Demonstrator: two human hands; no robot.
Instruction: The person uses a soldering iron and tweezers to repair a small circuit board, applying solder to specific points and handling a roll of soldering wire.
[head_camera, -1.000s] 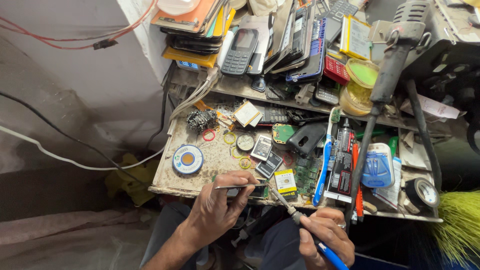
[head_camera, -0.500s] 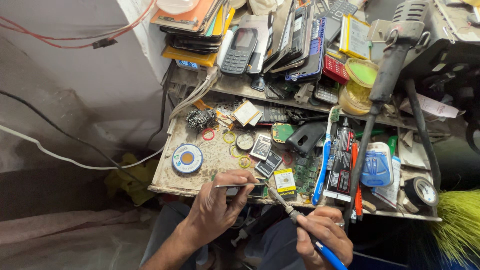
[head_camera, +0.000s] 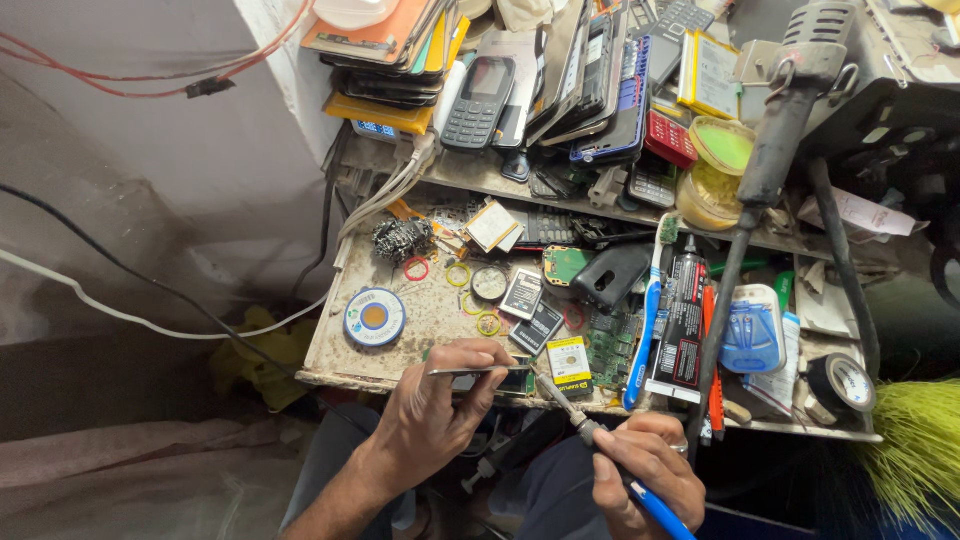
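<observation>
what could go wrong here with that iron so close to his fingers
The soldering iron in the right hand works beside the left hand's fingertips on the small part, so a slip might burn them. That part sits at the bench edge and could drop. The toothbrush nearby might get scorched.

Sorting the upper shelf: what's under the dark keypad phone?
The dark keypad phone leans on a stack of flat phones and a yellow pad; anything behind it is covered.
</observation>
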